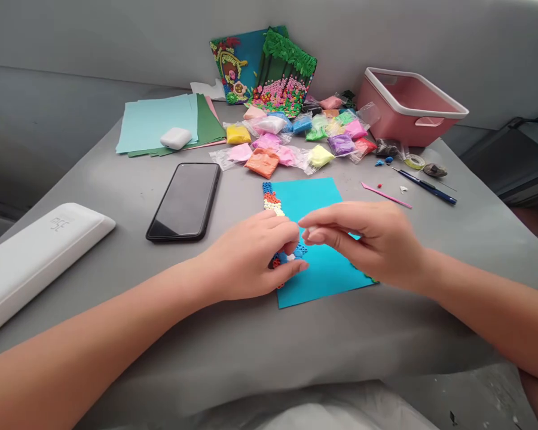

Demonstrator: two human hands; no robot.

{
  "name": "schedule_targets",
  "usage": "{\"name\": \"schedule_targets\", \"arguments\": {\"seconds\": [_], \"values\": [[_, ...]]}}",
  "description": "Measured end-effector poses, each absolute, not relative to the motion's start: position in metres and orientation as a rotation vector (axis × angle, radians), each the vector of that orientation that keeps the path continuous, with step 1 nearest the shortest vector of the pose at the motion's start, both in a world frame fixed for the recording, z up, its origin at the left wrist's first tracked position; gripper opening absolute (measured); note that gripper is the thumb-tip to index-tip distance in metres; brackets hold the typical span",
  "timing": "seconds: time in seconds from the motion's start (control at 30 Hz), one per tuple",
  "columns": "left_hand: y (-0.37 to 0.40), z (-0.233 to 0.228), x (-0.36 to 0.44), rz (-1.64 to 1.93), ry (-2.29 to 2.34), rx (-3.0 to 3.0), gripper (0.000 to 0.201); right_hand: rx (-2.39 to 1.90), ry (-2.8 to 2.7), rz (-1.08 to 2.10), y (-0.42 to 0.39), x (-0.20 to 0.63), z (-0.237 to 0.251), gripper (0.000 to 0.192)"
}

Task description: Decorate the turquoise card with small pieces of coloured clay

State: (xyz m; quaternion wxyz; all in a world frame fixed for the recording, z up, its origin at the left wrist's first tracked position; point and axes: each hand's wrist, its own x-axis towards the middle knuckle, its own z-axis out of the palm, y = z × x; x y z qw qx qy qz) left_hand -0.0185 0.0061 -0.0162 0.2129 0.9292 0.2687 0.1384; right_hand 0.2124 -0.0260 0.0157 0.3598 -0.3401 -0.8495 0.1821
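Observation:
A bright blue card (323,280) lies before me, with blue, orange and cream clay bits (273,200) along its left edge. My left hand (260,254) rests over that edge, partly hiding more blue, white and red clay shapes (293,255). Its thumb is stretched out on the card, apart from the curled fingers, and I see nothing held between them. Just above the card, my right hand (363,239) pinches a small piece of white clay (312,229) between thumb and fingertips. Under this hand, a few green bits show at the card's lower right edge.
Bagged coloured clay (264,161) lies behind the card, near two decorated clay pictures (287,71) and a pink basket (412,107). A phone (183,203), white device (45,257), earbud case (176,138) and paper sheets (155,119) lie left; a pink tool (385,194) and dark blue pen-like tool (428,186) right.

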Motion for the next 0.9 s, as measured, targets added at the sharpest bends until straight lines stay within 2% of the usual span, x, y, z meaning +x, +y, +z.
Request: {"name": "schedule_targets", "arguments": {"seconds": [0.1,0.27,0.43,0.57,0.67,0.83,0.9], "values": [[0.003,-0.021,-0.016,0.389,0.769,2.590,0.020,-0.874,-2.192,0.516,-0.026,0.214,0.012,0.004],[0.000,-0.024,-0.015,0.498,0.809,2.665,0.021,-0.871,-2.275,0.571,-0.028,0.222,0.006,0.019],[0.000,-0.024,-0.013,0.622,0.879,2.633,0.023,-0.863,-2.282,0.612,-0.031,0.226,-0.008,0.005],[0.002,-0.027,-0.015,0.719,0.839,2.567,0.013,-0.848,-2.304,0.546,-0.035,0.227,-0.015,0.018],[0.002,-0.028,-0.017,0.738,0.782,2.559,0.006,-0.859,-2.308,0.533,-0.038,0.227,-0.016,0.001],[0.003,-0.028,-0.017,0.822,0.727,2.551,0.009,-0.808,-2.317,0.584,-0.042,0.225,-0.017,0.018],[0.003,-0.028,-0.017,0.826,0.716,2.545,0.010,-0.795,-2.327,0.572,-0.041,0.225,-0.017,0.014]]}}
